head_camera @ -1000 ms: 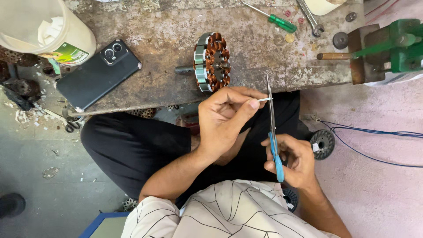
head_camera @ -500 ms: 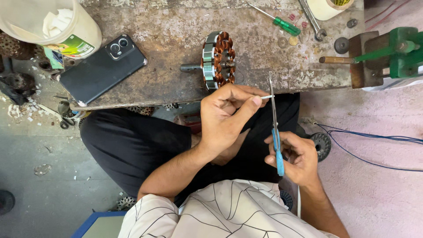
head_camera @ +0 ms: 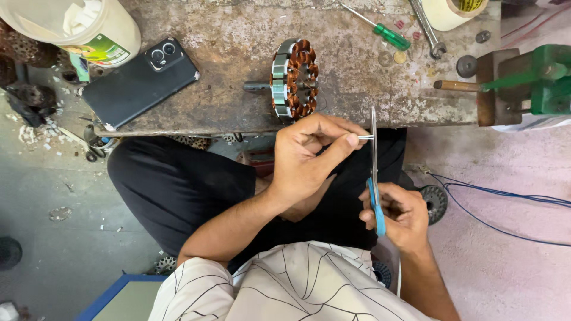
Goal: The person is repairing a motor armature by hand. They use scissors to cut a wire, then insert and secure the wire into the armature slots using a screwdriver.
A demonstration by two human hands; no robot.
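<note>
My left hand (head_camera: 309,156) pinches a thin white strip (head_camera: 365,137) between thumb and forefinger, its tip sticking out to the right. My right hand (head_camera: 399,215) grips blue-handled scissors (head_camera: 374,172) upright, the blades pointing away from me and meeting the strip's end. Both hands are above my lap, just in front of the worn bench edge (head_camera: 238,126). A motor stator with copper windings (head_camera: 294,78) stands on its side on the bench, right beyond my left hand.
On the bench lie a black phone (head_camera: 140,83), a green-handled screwdriver (head_camera: 380,30), a spanner (head_camera: 427,28), a tape roll (head_camera: 455,9) and a green vice (head_camera: 535,80). A white tub (head_camera: 83,27) stands far left. Blue wire (head_camera: 505,208) trails on the pink floor.
The view has shifted slightly. My hands keep the same hold on the strip and the scissors, with the blades still at the strip's tip.
</note>
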